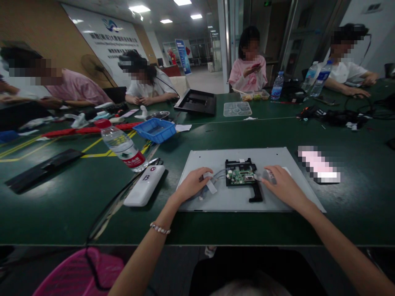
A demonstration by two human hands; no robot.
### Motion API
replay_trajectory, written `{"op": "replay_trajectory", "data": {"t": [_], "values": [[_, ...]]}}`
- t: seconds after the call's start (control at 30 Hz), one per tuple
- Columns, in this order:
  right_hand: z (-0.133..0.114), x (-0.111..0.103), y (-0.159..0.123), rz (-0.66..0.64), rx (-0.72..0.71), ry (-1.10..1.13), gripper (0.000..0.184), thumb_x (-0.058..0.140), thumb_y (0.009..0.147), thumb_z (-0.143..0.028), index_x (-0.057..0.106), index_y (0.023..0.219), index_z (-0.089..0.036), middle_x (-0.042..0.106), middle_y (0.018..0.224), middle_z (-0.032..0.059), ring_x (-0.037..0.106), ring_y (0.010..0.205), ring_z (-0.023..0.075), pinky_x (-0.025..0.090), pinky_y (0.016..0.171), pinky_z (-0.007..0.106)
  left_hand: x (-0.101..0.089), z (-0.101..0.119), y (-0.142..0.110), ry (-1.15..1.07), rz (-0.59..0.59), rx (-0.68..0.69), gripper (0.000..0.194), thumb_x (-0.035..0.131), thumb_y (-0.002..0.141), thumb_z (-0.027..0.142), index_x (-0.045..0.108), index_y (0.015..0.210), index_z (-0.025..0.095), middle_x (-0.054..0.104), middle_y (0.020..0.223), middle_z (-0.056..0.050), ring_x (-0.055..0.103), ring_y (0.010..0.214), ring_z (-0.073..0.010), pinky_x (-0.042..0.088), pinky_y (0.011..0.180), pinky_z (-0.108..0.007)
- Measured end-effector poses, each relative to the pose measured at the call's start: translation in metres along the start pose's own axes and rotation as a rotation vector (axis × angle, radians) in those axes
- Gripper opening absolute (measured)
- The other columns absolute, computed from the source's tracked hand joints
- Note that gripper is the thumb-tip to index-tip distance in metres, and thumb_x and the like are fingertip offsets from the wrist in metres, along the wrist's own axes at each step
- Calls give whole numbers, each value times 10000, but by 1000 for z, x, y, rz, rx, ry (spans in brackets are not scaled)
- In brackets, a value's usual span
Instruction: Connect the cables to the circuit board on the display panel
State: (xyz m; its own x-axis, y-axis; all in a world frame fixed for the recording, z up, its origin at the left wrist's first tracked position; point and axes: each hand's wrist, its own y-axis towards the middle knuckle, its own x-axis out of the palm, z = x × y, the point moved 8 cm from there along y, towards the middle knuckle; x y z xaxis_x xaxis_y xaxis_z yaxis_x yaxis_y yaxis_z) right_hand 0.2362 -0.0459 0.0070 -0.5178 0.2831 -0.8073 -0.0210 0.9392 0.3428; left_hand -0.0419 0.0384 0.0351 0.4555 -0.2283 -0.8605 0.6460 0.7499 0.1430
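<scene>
A grey metal panel [277, 158] lies flat on the green table [216, 135] in front of me. A green circuit board [241, 175] in a black frame sits at its middle. My left hand [193, 184] rests on the panel left of the board, fingers curled onto a white tape strip [211, 186] and the thin wires leading to the board. My right hand [284, 187] lies to the right of the board, fingertips pinched at the board's right edge on a small part I cannot make out.
A white power bank [145, 185] and a lying water bottle [123, 148] are to the left, with a blue tray [155, 130] behind them. A pink basket [80, 273] sits below the table edge. Several people sit around the far side with bottles, trays and cables.
</scene>
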Motion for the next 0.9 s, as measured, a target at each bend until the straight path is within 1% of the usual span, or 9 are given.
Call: {"op": "replay_trajectory", "data": {"t": [0.07,0.17,0.23,0.3,0.4,0.47,0.7,0.8,0.9], "values": [[1,5,-2,-29,-12,40,429,502,855,-412,507,1211,-172,569,1172,134,523,1096,281,434,920,465,-13,-14,-1,13,118,-65,253,455,880,296,555,1104,236,614,921,-6,565,774,-156,438,750,-287],[-8,8,-1,-73,-42,93,375,504,858,-361,523,1194,-195,577,1168,108,524,1093,259,419,948,456,-37,-48,-9,98,327,-243,299,455,876,329,527,1146,224,585,839,-5,563,732,-165,447,723,-295],[-16,9,1,-104,-60,113,344,506,856,-310,536,1182,-205,583,1153,93,525,1086,246,415,955,447,-43,-68,-16,189,345,-337,354,482,859,332,490,1191,211,587,835,-19,574,754,-192,452,723,-314],[-22,9,2,-118,-68,127,340,503,851,-258,537,1186,-210,584,1149,83,521,1089,240,415,955,442,-47,-77,-21,323,358,-368,425,516,837,320,455,1235,184,592,956,-73,575,882,-241,448,789,-360],[-25,12,2,-133,-77,145,354,485,846,-193,538,1195,-221,586,1139,73,522,1082,228,425,945,435,-50,-74,-24,474,398,-379,499,525,831,312,404,1290,159,519,1171,-149,511,1066,-306,428,863,-425],[-26,14,2,-147,-92,152,363,471,840,-157,551,1186,-232,587,1134,68,530,1070,219,430,943,427,-47,-68,-21,509,395,-375,499,503,845,311,387,1308,164,483,1225,-154,487,1106,-313,429,879,-435],[-25,17,2,-154,-127,80,381,497,830,-180,561,1200,-244,579,1164,64,539,1064,221,448,930,414,-30,-47,-8,490,291,-226,355,447,882,320,487,1214,201,490,1227,-102,455,1153,-281,407,957,-427],[-24,15,3,-149,-147,-3,330,448,861,-161,597,1147,-231,622,1110,56,568,1010,213,472,885,395,-30,-42,-8,468,303,-189,327,447,885,309,509,1191,211,497,1224,-93,447,1166,-278,385,985,-446],[-19,5,4,-109,-162,-134,304,418,876,-147,635,1080,-206,646,1088,65,580,996,221,475,870,389,-32,-37,-8,446,329,-160,310,447,891,298,518,1180,212,500,1230,-90,447,1173,-276,368,1000,-463]]}}
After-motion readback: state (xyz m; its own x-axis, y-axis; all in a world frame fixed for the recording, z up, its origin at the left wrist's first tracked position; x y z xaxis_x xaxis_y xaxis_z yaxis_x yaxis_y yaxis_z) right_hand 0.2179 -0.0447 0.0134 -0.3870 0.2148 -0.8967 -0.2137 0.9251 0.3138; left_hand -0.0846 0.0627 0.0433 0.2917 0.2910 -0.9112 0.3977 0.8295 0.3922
